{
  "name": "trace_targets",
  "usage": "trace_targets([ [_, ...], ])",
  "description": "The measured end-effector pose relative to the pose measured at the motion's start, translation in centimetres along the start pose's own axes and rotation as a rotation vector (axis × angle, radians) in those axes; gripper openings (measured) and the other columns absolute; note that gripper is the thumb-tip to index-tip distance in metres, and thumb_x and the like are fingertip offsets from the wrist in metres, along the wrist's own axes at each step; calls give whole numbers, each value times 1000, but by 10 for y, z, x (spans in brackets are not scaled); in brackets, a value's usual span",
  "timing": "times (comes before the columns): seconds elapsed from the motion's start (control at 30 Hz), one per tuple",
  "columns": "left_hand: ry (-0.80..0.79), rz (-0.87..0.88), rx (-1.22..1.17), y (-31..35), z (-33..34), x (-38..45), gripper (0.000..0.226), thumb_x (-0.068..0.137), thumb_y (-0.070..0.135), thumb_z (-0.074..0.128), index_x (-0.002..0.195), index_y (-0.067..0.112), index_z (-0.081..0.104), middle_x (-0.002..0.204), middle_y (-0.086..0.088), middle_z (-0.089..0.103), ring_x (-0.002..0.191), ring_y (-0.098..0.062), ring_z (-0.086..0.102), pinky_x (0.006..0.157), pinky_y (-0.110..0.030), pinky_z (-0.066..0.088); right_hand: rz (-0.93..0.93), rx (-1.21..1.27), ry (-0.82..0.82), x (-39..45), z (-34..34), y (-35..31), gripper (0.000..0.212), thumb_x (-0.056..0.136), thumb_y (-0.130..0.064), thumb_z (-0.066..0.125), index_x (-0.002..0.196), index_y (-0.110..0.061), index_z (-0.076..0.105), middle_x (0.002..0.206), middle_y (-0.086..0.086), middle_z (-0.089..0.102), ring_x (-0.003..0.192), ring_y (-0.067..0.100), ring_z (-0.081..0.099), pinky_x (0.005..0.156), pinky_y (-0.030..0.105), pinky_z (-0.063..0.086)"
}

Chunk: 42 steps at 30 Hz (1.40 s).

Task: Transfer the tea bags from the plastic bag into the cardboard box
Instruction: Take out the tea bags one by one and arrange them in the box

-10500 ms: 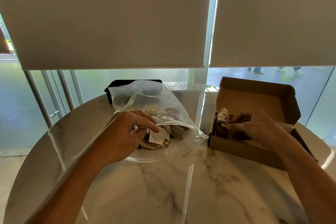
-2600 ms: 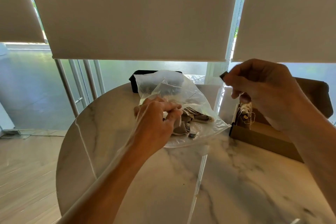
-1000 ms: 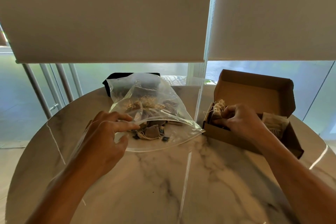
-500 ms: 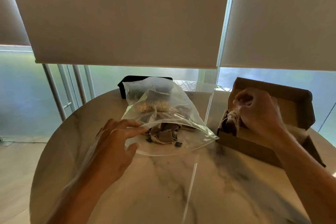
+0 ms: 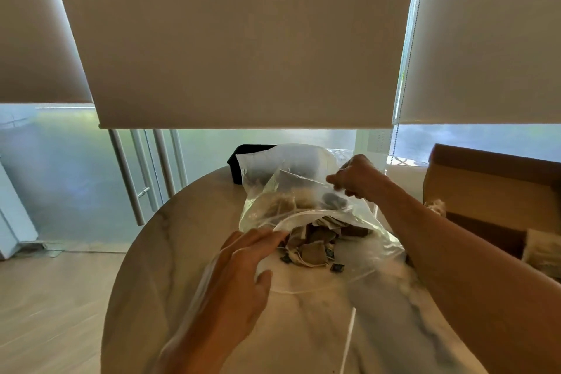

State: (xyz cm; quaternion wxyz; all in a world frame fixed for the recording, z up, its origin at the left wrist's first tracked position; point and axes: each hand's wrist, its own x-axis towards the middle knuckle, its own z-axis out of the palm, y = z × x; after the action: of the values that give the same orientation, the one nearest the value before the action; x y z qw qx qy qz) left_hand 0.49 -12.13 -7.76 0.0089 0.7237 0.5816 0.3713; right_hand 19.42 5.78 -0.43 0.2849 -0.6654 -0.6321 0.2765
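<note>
A clear plastic bag [image 5: 273, 188] lies on the round marble table [image 5: 303, 328] with its mouth open toward me. Several brown tea bags [image 5: 315, 249] with strings and small dark tags sit just inside the mouth. My left hand [image 5: 239, 276] reaches forward with straight fingers that touch the left rim of the bag's mouth. My right hand [image 5: 358, 177] is above the bag, its curled fingers pinching the upper plastic layer. The open cardboard box [image 5: 491, 191] stands at the right, partly behind my right forearm, with a few tea bags [image 5: 437, 206] inside.
A black object [image 5: 243, 158] sits behind the bag at the table's far edge. Roller blinds [image 5: 243, 39] hang low over the glass wall, with a bead chain [image 5: 405, 70] at the right. Metal door handles [image 5: 127, 179] and wooden floor lie to the left.
My right hand left the box and moved left to the top of the plastic bag, pinching it. My left hand stays at the bag's mouth. The view has swung left.
</note>
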Motion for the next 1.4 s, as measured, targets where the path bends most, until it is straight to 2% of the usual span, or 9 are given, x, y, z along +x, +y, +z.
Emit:
trace_targets([
  [0.17, 23, 1, -32, -1, 3, 1, 76, 78, 6, 70, 133, 47, 38, 120, 38, 32, 109, 19, 33, 88, 1, 31, -152, 233, 80, -18, -10, -19, 8, 85, -9, 64, 84, -8, 71, 79, 10, 72, 47, 13, 52, 34, 14, 33],
  [0.33, 52, -12, -18, 9, 3, -1, 79, 78, 5, 70, 135, 45, 33, 123, 34, 30, 107, 8, 42, 88, -8, 40, -250, 375, 88, -42, -22, -31, 12, 86, -7, 61, 79, -13, 69, 77, 6, 71, 49, 16, 55, 34, 12, 33],
  [0.5, 35, 25, 58, 11, 6, -4, 80, 70, -5, 72, 135, 33, 45, 126, 23, 46, 105, 12, 35, 79, 8, 23, -328, 482, 180, -57, -27, -37, 6, 87, -16, 65, 83, -19, 68, 77, 1, 71, 45, 10, 59, 39, 16, 38],
  [0.6, 35, 39, 71, 13, 7, -4, 79, 71, -8, 67, 136, 31, 45, 129, 18, 49, 105, 14, 29, 75, 11, 22, -388, 571, 213, -65, -30, -40, 10, 88, -15, 65, 79, -21, 66, 76, 2, 70, 42, 9, 57, 42, 17, 38],
  [0.8, 52, 24, 87, 15, 10, -5, 88, 56, -17, 70, 132, 24, 50, 124, 10, 57, 105, -3, 47, 82, -12, 39, -476, 737, 221, -74, -31, -49, 12, 89, -14, 65, 78, -20, 66, 75, 4, 70, 43, 10, 56, 41, 17, 39],
  [1.0, 29, 15, 94, 21, 6, -6, 77, 76, -7, 61, 141, 27, 38, 137, 12, 45, 117, -4, 45, 85, -7, 33, -522, 771, 205, -75, -28, -52, 10, 89, -13, 65, 81, -19, 65, 77, 6, 69, 45, 8, 57, 42, 16, 41],
  [1.17, 11, -3, 77, 23, 4, -5, 74, 85, 1, 55, 145, 33, 25, 143, 15, 34, 124, 1, 36, 85, 1, 28, -419, 770, 194, -55, -20, -44, 11, 90, -16, 65, 80, -19, 65, 75, 3, 69, 45, 11, 58, 45, 21, 42],
  [1.27, 25, 9, 67, 26, 4, -4, 72, 88, 6, 54, 145, 34, 20, 145, 18, 29, 126, 1, 32, 84, 3, 24, -312, 697, 73, -39, -13, -38, 7, 90, -12, 63, 94, -18, 66, 85, 5, 70, 55, 12, 65, 55, 23, 49],
  [1.4, 40, 9, 57, 27, 4, -4, 74, 88, 9, 54, 146, 34, 17, 147, 22, 23, 126, 5, 24, 92, -5, 25, -185, 501, -12, -19, -12, -29, 49, 91, -15, 62, 137, -15, 44, 109, 8, 63, 89, 23, 70, 84, 36, 57],
])
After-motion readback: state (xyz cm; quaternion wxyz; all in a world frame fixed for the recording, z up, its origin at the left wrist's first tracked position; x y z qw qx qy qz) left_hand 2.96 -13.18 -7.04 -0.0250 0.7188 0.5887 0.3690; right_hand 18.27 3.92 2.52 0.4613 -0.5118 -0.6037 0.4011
